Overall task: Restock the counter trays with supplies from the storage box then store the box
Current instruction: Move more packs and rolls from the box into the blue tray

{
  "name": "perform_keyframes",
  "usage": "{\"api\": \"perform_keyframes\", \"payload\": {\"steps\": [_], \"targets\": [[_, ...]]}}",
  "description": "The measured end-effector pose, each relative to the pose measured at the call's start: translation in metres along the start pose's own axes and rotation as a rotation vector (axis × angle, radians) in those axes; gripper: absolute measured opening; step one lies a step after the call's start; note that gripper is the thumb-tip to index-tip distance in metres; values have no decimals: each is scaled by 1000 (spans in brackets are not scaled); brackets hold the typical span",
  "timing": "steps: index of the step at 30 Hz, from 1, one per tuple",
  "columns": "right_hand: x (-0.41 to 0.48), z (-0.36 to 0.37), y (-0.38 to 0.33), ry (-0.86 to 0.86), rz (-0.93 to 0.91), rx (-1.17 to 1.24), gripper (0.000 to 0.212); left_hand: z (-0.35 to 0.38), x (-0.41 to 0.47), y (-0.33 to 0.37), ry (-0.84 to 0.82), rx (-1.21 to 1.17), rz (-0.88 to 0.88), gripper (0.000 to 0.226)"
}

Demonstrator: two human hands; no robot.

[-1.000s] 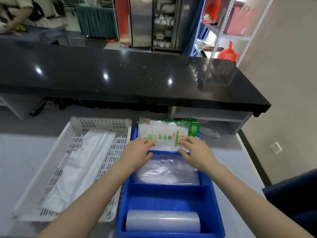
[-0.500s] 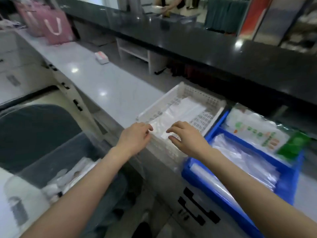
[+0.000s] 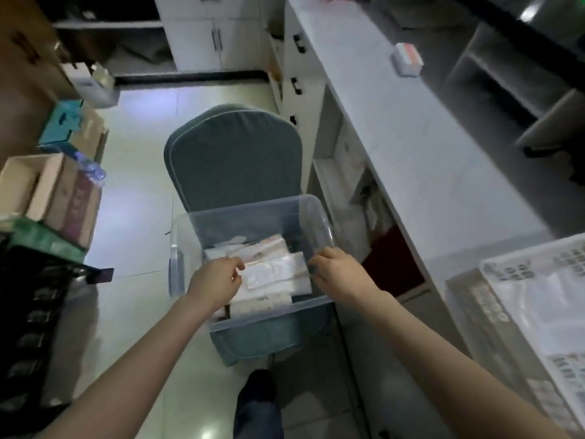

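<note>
1. The left hand [image 3: 218, 282] is pinching the edge of a white packet [image 3: 278, 275], inside the clear box [image 3: 262, 321] on the chair [image 3: 234, 160].
2. The right hand [image 3: 335, 274] is curling at the opposite end; I cannot tell its hold.
3. Lifting level, clearing the wall beside the right hand, is looking wisest.

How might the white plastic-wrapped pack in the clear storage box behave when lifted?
The white plastic-wrapped pack looks flat and soft, so it probably bends when lifted. Its glossy wrap may feel slippery. It looks thin, so it is likely light.
</note>
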State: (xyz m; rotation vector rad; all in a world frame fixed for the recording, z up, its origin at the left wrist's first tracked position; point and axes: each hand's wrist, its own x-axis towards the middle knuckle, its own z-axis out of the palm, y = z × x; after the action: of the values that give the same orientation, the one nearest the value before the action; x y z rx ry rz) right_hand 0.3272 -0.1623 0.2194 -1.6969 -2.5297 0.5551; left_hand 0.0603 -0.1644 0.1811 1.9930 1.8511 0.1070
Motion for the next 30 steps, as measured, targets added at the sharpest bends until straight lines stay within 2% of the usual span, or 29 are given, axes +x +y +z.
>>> {"api": "perform_keyframes", "payload": {"steps": [6, 14, 23, 28, 30], "targets": [[97, 84, 4, -215, 81, 16, 38, 51, 61, -68, -174, -59, -104, 27], [185, 203, 32, -399, 115, -52, 54, 145, 138, -103, -360, -63, -78, 39], [232, 283, 71, -417, 109, -167, 64, 231, 185, -113, -373, 40, 16, 57], [226, 297, 68, -349, 83, -224, 49, 244, 182, -115, -294, 82, 22, 57], [218, 300, 63, -341, 64, -216, 43, 244, 180, -115, -292, 97, 23, 46]]}}
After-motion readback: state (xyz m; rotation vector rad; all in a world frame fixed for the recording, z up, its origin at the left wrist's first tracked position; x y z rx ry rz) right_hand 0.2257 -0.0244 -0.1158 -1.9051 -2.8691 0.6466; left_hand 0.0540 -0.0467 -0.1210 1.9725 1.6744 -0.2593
